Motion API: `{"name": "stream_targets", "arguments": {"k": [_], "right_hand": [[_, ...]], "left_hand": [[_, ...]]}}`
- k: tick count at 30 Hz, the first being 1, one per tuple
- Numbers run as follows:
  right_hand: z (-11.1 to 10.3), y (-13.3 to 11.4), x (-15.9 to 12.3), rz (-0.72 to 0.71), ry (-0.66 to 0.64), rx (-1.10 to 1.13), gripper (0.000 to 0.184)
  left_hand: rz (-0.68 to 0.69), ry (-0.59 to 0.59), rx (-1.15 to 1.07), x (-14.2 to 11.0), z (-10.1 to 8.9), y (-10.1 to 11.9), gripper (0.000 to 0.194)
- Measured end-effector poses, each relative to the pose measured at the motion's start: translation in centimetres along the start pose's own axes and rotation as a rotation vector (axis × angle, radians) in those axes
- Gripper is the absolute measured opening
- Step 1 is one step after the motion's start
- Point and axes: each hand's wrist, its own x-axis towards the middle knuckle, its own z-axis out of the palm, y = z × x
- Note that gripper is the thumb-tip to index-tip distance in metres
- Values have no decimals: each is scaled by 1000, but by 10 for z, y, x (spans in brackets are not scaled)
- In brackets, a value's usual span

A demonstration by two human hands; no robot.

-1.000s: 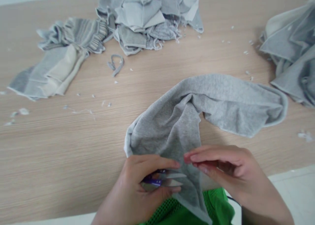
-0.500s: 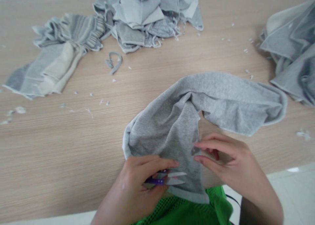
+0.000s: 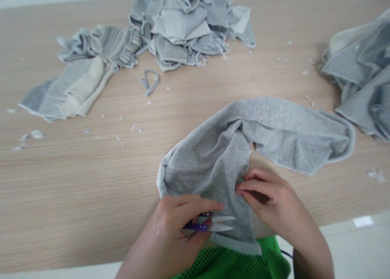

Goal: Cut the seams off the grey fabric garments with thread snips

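A long piece of light grey knit fabric (image 3: 210,153) curves across the table, its near end hanging over the front edge. My left hand (image 3: 179,226) is closed around purple-handled thread snips (image 3: 210,227), whose two blades point right, slightly apart, over the cloth. The index fingertip of that hand rests on the fabric. At the cloth's right edge, my right hand (image 3: 268,197) has its thumb and fingertips pinched together against the surface. Whether a fold or a loose thread is between those fingertips is too small to tell.
Grey fabric pieces form a heap (image 3: 183,27) at the back. Striped and cream cloth (image 3: 88,71) lies to its left. Another grey pile (image 3: 362,71) stands at the right. A fabric strip (image 3: 150,81) and lint scraps (image 3: 37,134) dot the wooden table (image 3: 76,189).
My right thumb and fingers, apart before, have closed into a pinch at the fabric's edge. My left hand keeps the snips in nearly the same place. The view has shifted slightly.
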Motion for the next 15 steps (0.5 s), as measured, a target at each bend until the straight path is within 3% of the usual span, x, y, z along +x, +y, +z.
{"name": "stream_targets", "arguments": {"k": [5, 9, 12, 15], "right_hand": [[-4, -1, -1, 9, -41, 30, 19], [-16, -4, -5, 8, 16, 154, 15], [-27, -9, -11, -52, 149, 200, 12], [-35, -11, -18, -53, 348, 208, 11]], "left_hand": [[5, 30, 14, -5, -2, -2, 58], [32, 91, 24, -9, -6, -2, 56], [85, 179, 37, -13, -11, -4, 57], [56, 280, 49, -20, -16, -6, 59]]}}
